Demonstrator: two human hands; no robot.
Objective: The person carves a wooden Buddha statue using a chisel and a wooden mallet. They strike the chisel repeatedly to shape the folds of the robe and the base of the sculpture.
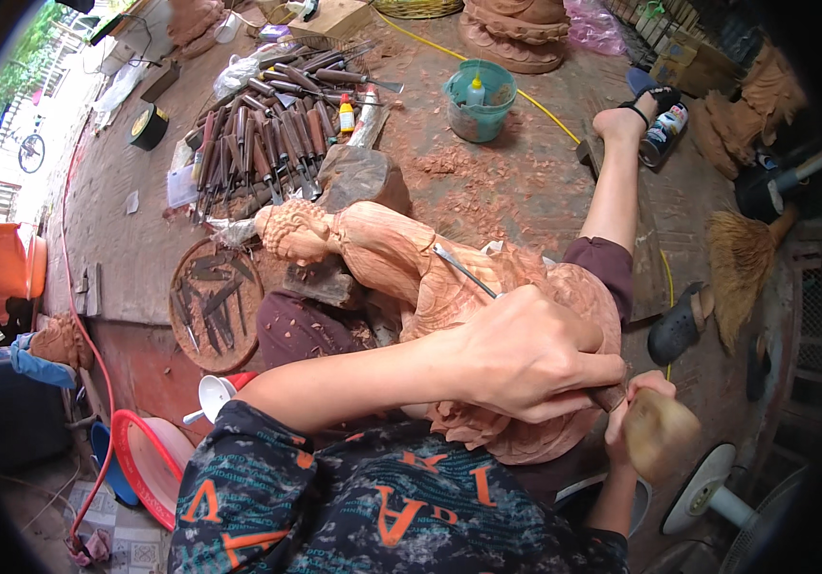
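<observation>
A carved reddish wooden statue (392, 249) of a seated figure with curled hair lies on its side across my lap, its head to the left. My left hand (535, 359) is wrapped round a chisel (463, 270), whose metal blade points up and left onto the statue's robe. The chisel's wooden handle end sticks out below that fist, on the right. Close to this end, my right hand (626, 421) grips a wooden mallet (661, 437), its head smeared by motion. A wood block (320, 284) sits beneath the statue's head.
Many wooden-handled carving tools (272, 129) lie piled at the upper left. Nearer is a round tray (181, 320) of blades. A green bucket (481, 124) holds a small bottle. A spray can (664, 134) stands by my foot. A broom (741, 268) and fan (717, 493) are at right.
</observation>
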